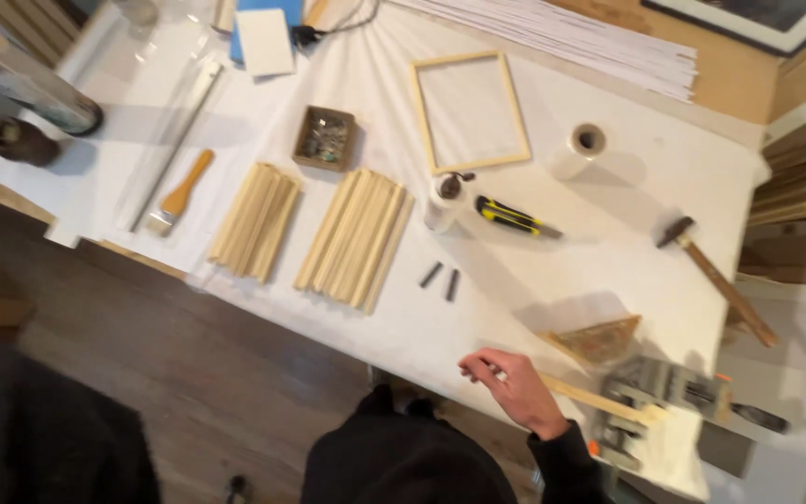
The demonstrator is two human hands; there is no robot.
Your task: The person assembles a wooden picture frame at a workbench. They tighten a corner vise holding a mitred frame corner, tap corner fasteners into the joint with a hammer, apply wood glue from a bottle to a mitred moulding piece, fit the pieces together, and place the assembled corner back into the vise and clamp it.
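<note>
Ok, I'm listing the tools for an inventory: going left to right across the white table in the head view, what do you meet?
Brush → shorter wood-strip bundle → longer wood-strip bundle → yellow-black utility knife → tape roll → hammer.

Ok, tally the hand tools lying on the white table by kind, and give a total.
Hammer: 1
Utility knife: 1
Brush: 1
Total: 3, on the white table

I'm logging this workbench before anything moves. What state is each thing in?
Right hand: empty, fingers curled, at the table edge.
Wooden frame: assembled, lying flat.
Utility knife: lying flat, blade not discernible.
Small box: open, filled.
Hammer: lying down.
Tape roll: on its side.
</note>
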